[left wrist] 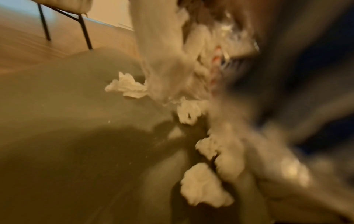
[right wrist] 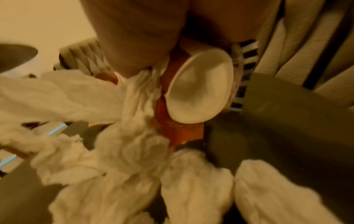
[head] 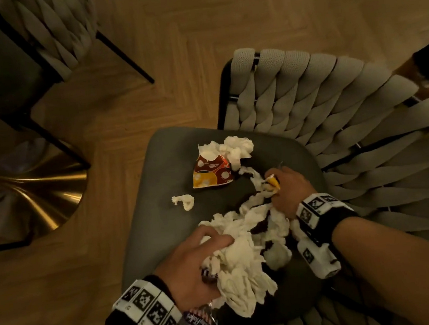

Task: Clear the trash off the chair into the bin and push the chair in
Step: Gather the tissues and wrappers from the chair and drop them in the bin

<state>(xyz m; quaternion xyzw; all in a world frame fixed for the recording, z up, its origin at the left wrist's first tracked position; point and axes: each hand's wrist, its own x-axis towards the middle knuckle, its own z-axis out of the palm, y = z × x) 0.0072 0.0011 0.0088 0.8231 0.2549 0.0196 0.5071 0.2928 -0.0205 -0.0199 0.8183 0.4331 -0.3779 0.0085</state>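
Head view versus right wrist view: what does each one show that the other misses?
Only the head view shows the left hand gripping tissue, the crushed patterned cup, a small loose tissue scrap and the gold table base. Only the right wrist view shows a white round disc against an orange piece. Both show the tissue pile on the chair seat.

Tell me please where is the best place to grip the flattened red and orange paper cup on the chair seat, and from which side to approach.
Probably pinch the flattened paper cup at its orange near-left corner, coming from the open front-left of the chair seat. It lies flat, so only an edge offers purchase; crumpled tissue crowds its far and right sides, while that corner is bare.
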